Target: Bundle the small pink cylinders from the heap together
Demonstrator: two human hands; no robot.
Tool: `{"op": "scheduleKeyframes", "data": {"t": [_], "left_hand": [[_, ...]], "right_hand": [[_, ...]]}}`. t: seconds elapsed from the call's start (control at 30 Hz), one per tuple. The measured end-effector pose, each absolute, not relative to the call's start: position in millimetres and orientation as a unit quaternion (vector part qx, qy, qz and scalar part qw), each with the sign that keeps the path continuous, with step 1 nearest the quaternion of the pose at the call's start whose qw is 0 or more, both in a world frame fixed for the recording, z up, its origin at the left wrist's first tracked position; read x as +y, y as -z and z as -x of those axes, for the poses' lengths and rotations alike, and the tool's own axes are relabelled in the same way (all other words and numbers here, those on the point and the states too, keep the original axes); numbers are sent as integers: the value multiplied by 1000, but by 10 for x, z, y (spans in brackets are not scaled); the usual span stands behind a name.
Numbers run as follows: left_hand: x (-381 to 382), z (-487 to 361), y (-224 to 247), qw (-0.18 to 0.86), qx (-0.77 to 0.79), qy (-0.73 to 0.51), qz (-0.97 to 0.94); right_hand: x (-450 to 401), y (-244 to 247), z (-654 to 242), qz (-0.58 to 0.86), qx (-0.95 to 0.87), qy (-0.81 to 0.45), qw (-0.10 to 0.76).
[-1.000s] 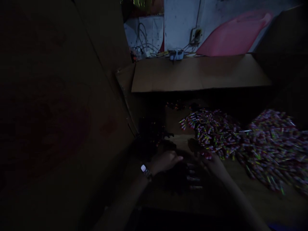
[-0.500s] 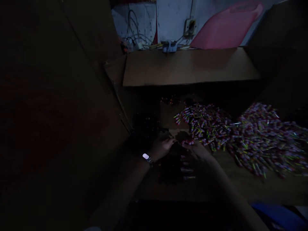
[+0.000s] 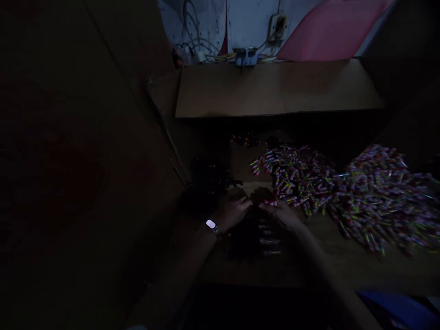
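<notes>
The scene is very dark. My left hand (image 3: 236, 210), with a lit watch (image 3: 211, 224) on its wrist, has its fingers closed at the middle of the work surface; whatever they hold is too dark to make out. Close to its right, my right hand (image 3: 282, 213) is closed around small pink-and-white tube-like pieces (image 3: 270, 202). Just beyond it spreads a heap of similar small pieces (image 3: 299, 176), pink, white and yellow. Several such pieces (image 3: 270, 241) lie in a row below the hands, beside a dark pile (image 3: 242, 240).
A larger heap of small pieces (image 3: 388, 197) covers the right side. Another dark pile (image 3: 208, 178) lies left of the hands. A cardboard flap (image 3: 275, 89) stands behind, with cables, a socket (image 3: 277, 27) and a pink plastic panel (image 3: 333, 32) by the wall. Something blue (image 3: 398, 309) shows lower right.
The view has shifted a little, so the wall items sit higher. My left fingers look more curled in and slightly lower. The right hand has kept its hold on the small pieces.
</notes>
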State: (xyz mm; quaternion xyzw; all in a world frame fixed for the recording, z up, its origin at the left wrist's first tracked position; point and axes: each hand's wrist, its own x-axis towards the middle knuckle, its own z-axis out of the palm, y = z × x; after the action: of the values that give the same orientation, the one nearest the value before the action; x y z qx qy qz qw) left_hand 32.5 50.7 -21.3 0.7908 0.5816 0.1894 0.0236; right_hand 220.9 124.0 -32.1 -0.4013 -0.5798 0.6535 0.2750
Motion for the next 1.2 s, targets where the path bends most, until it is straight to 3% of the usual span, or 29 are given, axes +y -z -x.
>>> {"op": "scheduleKeyframes", "data": {"t": [0.33, 0.5, 0.6, 0.77, 0.93, 1.2], "left_hand": [[490, -334, 233, 48, 576, -201, -791], [507, -321, 248, 52, 561, -210, -799], [487, -276, 181, 85, 551, -238, -795], [145, -204, 55, 161, 519, -150, -826], [-167, -496, 112, 138, 525, -89, -835], [-208, -2311, 282, 134, 388, -164, -897]], "right_hand": [[1297, 255, -2212, 398, -592, -670, 204], [1304, 232, -2114, 404, -683, -563, 231], [1307, 236, -2142, 411, -668, -572, 239], [1345, 95, -2611, 474, -619, -536, 324], [1131, -228, -3278, 486, -579, -523, 395], [729, -727, -4100, 486, -502, -506, 506]]}}
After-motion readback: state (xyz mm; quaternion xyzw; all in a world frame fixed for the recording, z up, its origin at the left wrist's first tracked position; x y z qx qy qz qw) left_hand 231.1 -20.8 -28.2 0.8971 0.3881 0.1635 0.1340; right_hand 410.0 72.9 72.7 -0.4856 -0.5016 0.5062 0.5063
